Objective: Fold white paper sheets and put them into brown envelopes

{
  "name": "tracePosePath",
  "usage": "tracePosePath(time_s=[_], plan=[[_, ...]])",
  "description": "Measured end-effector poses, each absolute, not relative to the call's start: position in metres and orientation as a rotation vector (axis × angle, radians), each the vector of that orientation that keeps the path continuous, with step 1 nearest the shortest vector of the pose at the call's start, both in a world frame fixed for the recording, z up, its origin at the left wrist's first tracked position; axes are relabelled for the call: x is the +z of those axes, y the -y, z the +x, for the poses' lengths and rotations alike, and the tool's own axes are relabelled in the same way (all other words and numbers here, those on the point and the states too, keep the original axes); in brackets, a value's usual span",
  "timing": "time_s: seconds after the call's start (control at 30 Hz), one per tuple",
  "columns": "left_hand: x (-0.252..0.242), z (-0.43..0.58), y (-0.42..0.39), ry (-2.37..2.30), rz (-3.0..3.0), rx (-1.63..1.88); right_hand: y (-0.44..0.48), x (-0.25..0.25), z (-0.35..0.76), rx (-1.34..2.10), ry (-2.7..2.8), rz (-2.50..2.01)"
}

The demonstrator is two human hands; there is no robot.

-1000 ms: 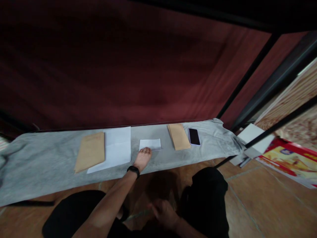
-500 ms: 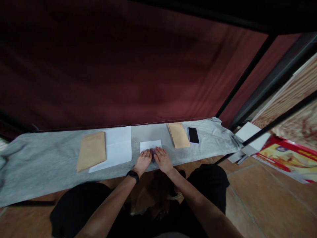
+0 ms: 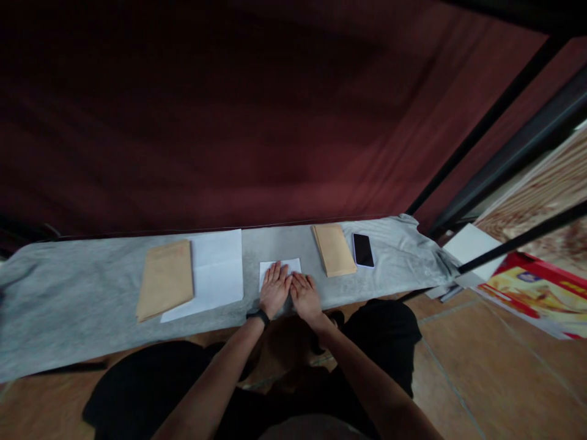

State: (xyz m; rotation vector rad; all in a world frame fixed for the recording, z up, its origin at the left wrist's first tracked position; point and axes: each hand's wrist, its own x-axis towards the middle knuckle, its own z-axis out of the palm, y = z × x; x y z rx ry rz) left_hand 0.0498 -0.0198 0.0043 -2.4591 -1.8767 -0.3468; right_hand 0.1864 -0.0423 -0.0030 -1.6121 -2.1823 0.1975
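Note:
A small white sheet of folded-looking paper [image 3: 293, 266] lies on the grey cloth [image 3: 257, 244] in front of me. My left hand [image 3: 274, 288] rests flat on it, fingers stretched out and pointing away from me. Beside it, my right hand [image 3: 306, 296] lies with its fingers flat at the paper's near right part, its fingertips close to the left hand. Both hands cover the near portion of the paper. A dark band [image 3: 259, 316] circles my left wrist.
To the left, brown paper envelopes [image 3: 166, 278] overlap a larger creased white sheet [image 3: 217, 269]. A narrower brown stack [image 3: 334, 250] and a phone [image 3: 364, 250] lie to the right. Past the cloth's right end are a dark metal bar [image 3: 523, 238] and a red-yellow box [image 3: 541, 293].
My left hand has slid forward and right, farther onto the small paper, with its fingers now stretched out. The right hand stays close beside it. The view has shifted slightly.

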Motion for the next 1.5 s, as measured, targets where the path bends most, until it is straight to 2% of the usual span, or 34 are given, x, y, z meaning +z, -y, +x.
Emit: tracePosePath(time_s=[0.3,0.83,1.5], plan=[[-0.004,0.045,0.021,1.934,-2.542,-0.222,0.002,0.003,0.168,0.301,2.328,-1.547],[0.002,0.018,0.034,1.998,-2.529,-0.374,0.0,-0.009,0.187,0.119,2.384,-1.572],[0.002,0.016,0.035,2.003,-2.42,-0.359,-0.003,-0.01,0.192,0.119,2.353,-1.57]])
